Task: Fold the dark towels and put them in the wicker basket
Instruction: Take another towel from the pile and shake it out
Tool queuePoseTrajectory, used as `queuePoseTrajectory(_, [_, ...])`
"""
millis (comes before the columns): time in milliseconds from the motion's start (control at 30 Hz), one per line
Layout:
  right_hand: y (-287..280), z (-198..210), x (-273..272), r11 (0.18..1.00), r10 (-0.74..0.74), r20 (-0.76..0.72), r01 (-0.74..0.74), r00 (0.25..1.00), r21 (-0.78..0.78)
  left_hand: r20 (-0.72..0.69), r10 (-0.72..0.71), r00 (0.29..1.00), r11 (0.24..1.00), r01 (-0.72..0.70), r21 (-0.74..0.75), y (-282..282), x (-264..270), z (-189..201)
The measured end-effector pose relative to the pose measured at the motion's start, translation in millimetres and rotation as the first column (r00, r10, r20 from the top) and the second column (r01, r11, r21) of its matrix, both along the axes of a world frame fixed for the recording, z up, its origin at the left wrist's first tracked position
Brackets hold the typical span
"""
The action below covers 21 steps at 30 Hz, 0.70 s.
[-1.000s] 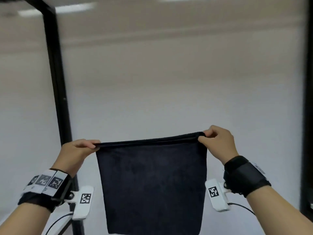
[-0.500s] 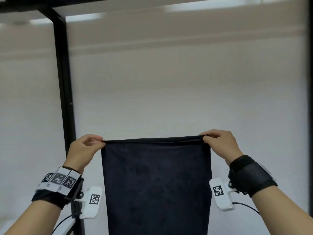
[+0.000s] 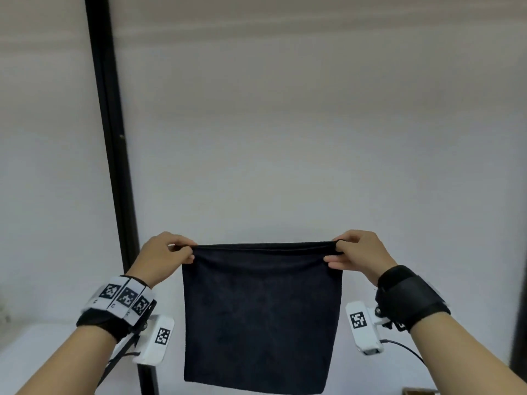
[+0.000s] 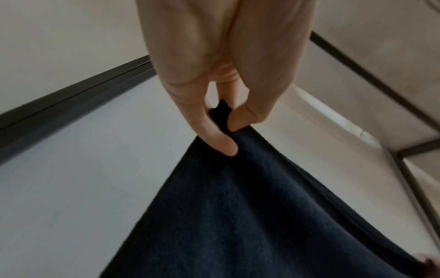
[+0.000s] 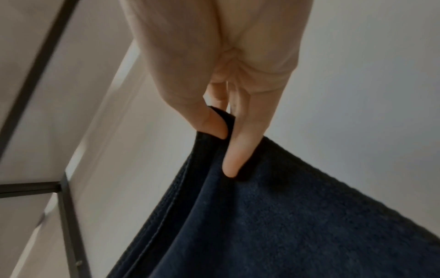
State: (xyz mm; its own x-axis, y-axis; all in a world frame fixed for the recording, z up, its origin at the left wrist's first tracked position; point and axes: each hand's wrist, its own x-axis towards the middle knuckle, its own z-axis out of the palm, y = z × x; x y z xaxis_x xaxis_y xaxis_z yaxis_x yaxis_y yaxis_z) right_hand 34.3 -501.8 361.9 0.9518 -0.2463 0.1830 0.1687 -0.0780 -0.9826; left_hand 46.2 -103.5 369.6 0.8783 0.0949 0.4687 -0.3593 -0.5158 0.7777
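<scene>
Presently in view: one dark towel [image 3: 261, 317], held up in the air before a pale wall [image 3: 285, 138], hanging flat, its top edge doubled and stretched level between both hands. Left hand [image 3: 162, 256]: fingers curled, thumb and forefinger pinching the towel's upper left corner [image 4: 220, 112]. Right hand [image 3: 360, 256]: same pinch on the upper right corner [image 5: 223, 116], the remaining fingers bent. A brown corner of some object [image 3: 419, 391] shows at the bottom right edge; contents not visible. Black frame post [image 3: 109, 138] stands upright at left.
</scene>
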Motion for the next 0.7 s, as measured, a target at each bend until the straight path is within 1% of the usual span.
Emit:
queuePoseTrajectory(67, [4.9, -24.9, 7.1, 0.999, 0.046, -0.112, -0.044, 0.993, 0.016, -0.068, 0.032, 0.997, 0.983, -0.019, 0.181, -0.3, 3.3, -21.4])
queuePoseTrajectory(100, [6.9, -38.3, 10.6, 0.998, 0.057, -0.160, -0.053, 0.986, 0.030, -0.107, 0.049, 0.993, 0.971, -0.022, 0.239, -0.5, 5.3, -33.3])
queuePoseTrajectory(133, [8.8, -52.1, 14.2, 0.997, 0.063, -0.197, -0.055, 0.978, 0.049, -0.147, 0.061, 0.987, 0.967, -0.022, 0.252, -0.3, 8.5, -46.0])
queuePoseTrajectory(200, [12.3, -81.3, 21.0, 0.993, 0.076, -0.242, -0.052, 0.967, 0.106, -0.214, 0.061, 0.975, 0.981, -0.019, 0.195, -0.1, 17.4, -73.5])
queuePoseTrajectory(300, [16.7, -126.0, 25.6, 0.980, 0.096, -0.256, -0.047, 0.962, 0.193, -0.299, 0.054, 0.953, 0.994, -0.022, 0.107, -3.2, 26.7, -113.3])
queuePoseTrajectory(433, [17.9, -185.4, 14.9, 0.960, 0.105, -0.246, -0.034, 0.963, 0.279, -0.330, 0.077, 0.941, 0.996, -0.056, 0.073, -7.3, 22.6, -170.4])
queuePoseTrajectory(533, [13.4, -230.9, -4.5, 0.953, 0.102, -0.277, -0.014, 0.956, 0.303, -0.370, 0.072, 0.926, 0.997, -0.078, 0.000, -10.9, 1.4, -217.5])
queuePoseTrajectory(600, [10.5, -264.1, -20.6, 0.957, 0.101, -0.341, 0.003, 0.935, 0.289, -0.411, 0.058, 0.910, 0.996, -0.079, -0.036, -12.9, -19.5, -250.9])
queuePoseTrajectory(700, [5.4, -317.0, -48.6, 0.971, 0.097, -0.457, 0.016, 0.884, 0.236, -0.485, 0.044, 0.873, 0.999, -0.054, -0.006, -12.3, -52.5, -301.6])
